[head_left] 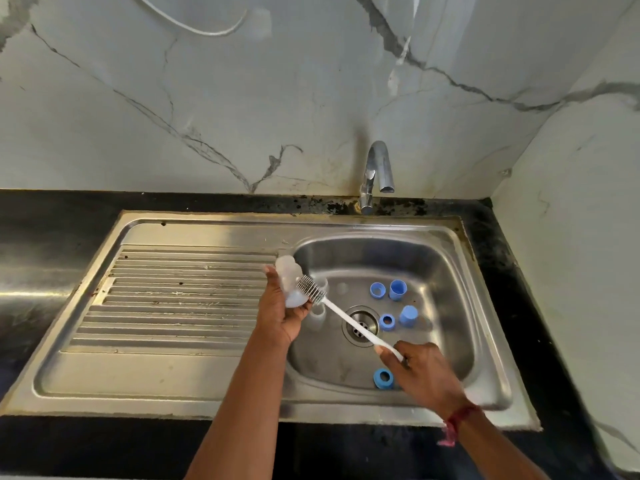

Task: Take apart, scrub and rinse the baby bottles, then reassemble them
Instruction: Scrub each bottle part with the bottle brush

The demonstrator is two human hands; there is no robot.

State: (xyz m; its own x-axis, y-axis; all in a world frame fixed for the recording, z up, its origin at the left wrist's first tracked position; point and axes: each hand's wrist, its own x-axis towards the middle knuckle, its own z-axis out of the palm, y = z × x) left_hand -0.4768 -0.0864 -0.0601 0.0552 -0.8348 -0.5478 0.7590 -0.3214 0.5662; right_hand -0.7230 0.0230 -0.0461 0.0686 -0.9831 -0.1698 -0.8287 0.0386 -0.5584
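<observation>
The left hand [280, 318] curls its fingers round a clear bottle [289, 280] above the sink [173, 374] while the right hand [426, 372] grips the brush [348, 318] at its mouth; a steady hold and twisting strokes likely scrub best.

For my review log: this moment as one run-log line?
scrub | left hand holds clear bottle | right hand grips brush | blue parts in sink
</observation>
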